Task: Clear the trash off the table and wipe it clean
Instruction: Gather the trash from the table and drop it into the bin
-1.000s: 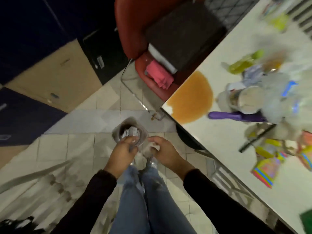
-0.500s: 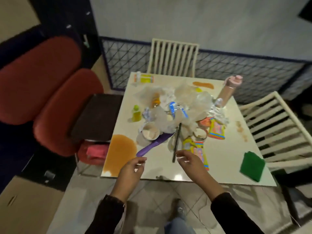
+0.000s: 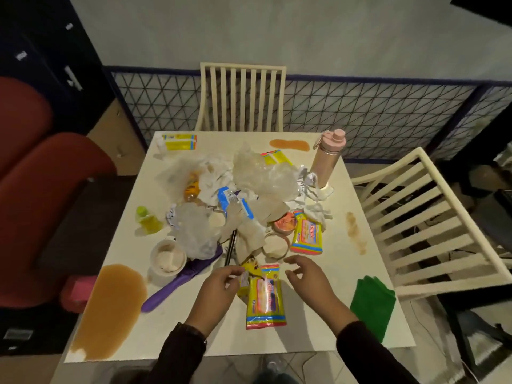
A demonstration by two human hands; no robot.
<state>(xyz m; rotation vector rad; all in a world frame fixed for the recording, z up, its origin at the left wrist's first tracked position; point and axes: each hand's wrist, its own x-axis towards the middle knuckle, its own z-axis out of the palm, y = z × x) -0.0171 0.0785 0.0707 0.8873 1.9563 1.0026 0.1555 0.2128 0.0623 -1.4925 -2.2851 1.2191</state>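
A white table (image 3: 318, 328) carries a heap of trash: clear plastic bags (image 3: 263, 176), crumpled paper, a paper cup (image 3: 167, 257), a purple-handled brush (image 3: 180, 284) and a black stick (image 3: 230, 249). A yellow and pink wrapper (image 3: 266, 297) lies near the front edge, between my hands. My left hand (image 3: 219, 289) pinches the edge of a small yellow wrapper (image 3: 249, 268) beside it. Just right of the wrappers, my right hand (image 3: 307, 278) hovers with loosely curled fingers and holds nothing. A folded green cloth (image 3: 372, 303) lies at the front right. A big brown spill (image 3: 110, 309) covers the front left corner.
A pink bottle (image 3: 327, 159) stands at the back right, a small green bottle (image 3: 148, 220) at the left. Smaller stains mark the far edge (image 3: 289, 145) and right side (image 3: 356, 234). Cream chairs stand behind (image 3: 242, 98) and to the right (image 3: 415, 223); red seats (image 3: 41, 189) are on the left.
My view swung up from the floor, where both hands held a bag, to the table. Both hands have reached farther in over the wrappers; my left hand now pinches one.
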